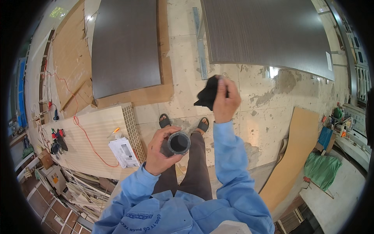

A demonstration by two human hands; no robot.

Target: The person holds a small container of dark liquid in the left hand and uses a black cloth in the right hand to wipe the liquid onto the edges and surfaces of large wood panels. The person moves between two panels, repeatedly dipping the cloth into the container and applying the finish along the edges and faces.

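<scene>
My left hand (156,153) is wrapped round a grey, round, open-topped container (188,144), held upright in front of my legs. Its inside looks dark, and I cannot tell what, if anything, is in it. Farther out and to the right, my right hand (227,102) pinches a crumpled black cloth (208,94) between thumb and fingers. The cloth hangs off to the left of that hand, above the floor and apart from the container.
Two dark wood-grain panels (126,46) (265,33) lie ahead, left and right, with a metal bar (200,45) between them. At left, papers (124,152), a screwdriver (115,130) and a red cord (76,117) rest on a pale ribbed board stack (89,134). A brown sheet (294,152) leans at right.
</scene>
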